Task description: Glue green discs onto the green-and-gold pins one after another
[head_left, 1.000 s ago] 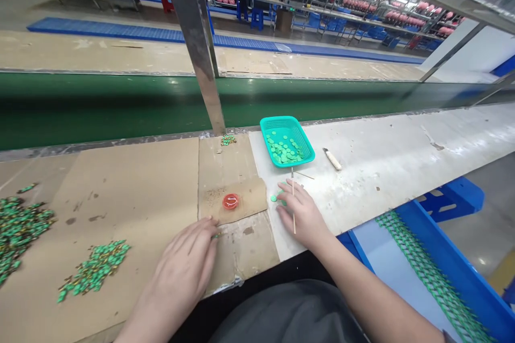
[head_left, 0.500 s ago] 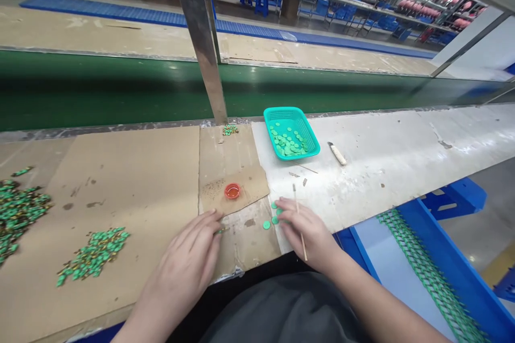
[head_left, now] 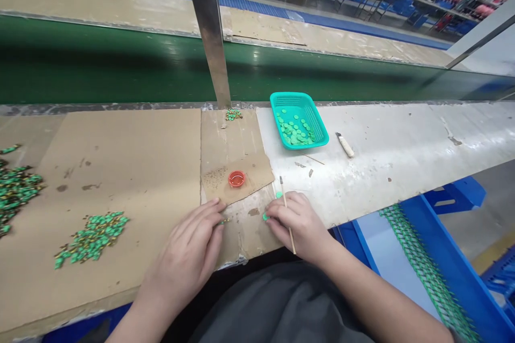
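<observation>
Head cam, looks fwd + down; L hand, R hand close.

Soft glare brightens the white tabletop.

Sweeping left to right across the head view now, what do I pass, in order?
Large pile of green-and-gold pieces, smaller pile of them, left hand, red dish, right hand, white-handled tool, rows of green pieces.
</observation>
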`<act>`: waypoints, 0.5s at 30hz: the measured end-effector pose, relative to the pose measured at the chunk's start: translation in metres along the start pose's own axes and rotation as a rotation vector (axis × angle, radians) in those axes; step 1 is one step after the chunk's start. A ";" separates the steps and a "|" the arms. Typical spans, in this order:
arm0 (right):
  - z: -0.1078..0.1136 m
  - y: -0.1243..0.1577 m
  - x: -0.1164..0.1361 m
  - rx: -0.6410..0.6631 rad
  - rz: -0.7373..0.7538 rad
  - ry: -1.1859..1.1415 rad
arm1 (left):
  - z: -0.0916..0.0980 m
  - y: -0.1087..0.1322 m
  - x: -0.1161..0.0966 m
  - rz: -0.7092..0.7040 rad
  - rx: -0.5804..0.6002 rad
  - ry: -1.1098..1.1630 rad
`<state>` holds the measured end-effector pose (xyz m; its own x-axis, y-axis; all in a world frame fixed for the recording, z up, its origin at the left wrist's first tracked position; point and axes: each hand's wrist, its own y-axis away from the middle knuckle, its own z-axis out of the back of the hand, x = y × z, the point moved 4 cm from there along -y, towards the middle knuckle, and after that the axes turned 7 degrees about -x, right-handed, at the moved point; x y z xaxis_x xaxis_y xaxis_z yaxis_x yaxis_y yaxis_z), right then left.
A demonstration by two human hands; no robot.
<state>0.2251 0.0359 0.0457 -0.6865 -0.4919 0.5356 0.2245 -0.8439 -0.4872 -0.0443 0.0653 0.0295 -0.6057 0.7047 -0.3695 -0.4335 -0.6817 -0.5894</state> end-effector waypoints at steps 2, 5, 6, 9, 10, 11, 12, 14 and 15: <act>0.008 0.001 -0.004 -0.030 -0.011 -0.007 | 0.001 0.000 -0.001 -0.010 -0.008 0.015; 0.016 0.004 -0.008 -0.039 -0.013 -0.013 | 0.006 -0.001 -0.005 -0.031 -0.032 0.027; 0.017 0.004 -0.007 -0.035 -0.007 -0.015 | 0.008 -0.002 -0.007 -0.032 -0.047 0.032; 0.008 0.003 0.002 -0.035 -0.005 0.005 | 0.011 -0.006 -0.014 -0.011 -0.071 0.074; 0.004 0.002 0.006 -0.036 -0.012 0.021 | 0.012 -0.007 -0.016 -0.005 -0.071 0.092; -0.001 0.001 0.009 -0.036 -0.020 0.038 | 0.012 -0.009 -0.019 0.000 -0.069 0.108; -0.006 0.000 0.011 -0.032 -0.028 0.052 | 0.012 -0.010 -0.021 0.001 -0.067 0.121; -0.012 -0.003 0.014 -0.014 -0.033 0.059 | 0.014 -0.010 -0.024 0.010 -0.072 0.143; -0.014 -0.004 0.014 -0.001 -0.028 0.049 | 0.015 -0.010 -0.025 0.023 -0.077 0.155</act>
<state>0.2051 0.0354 0.0455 -0.7254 -0.4574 0.5145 0.2044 -0.8568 -0.4735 -0.0344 0.0516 0.0553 -0.5017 0.7153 -0.4864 -0.3647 -0.6848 -0.6309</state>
